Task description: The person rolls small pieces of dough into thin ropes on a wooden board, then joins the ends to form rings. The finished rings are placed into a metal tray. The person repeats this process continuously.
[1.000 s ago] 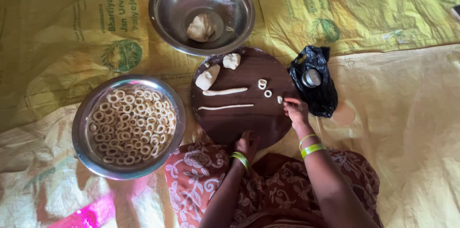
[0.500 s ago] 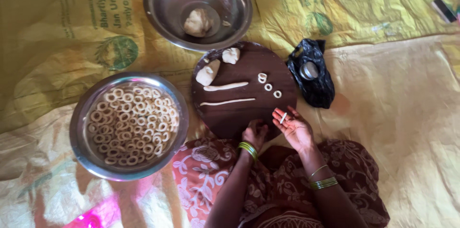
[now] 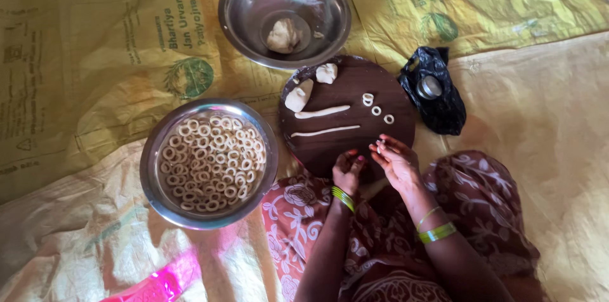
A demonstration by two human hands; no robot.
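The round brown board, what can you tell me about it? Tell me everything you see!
The round board is dark brown and looks like wood, lying flat on the yellow sheet. On it sit two dough lumps, two thin dough ropes and three little dough rings. The left hand and right hand are at its near edge. Its far edge meets a steel bowl.
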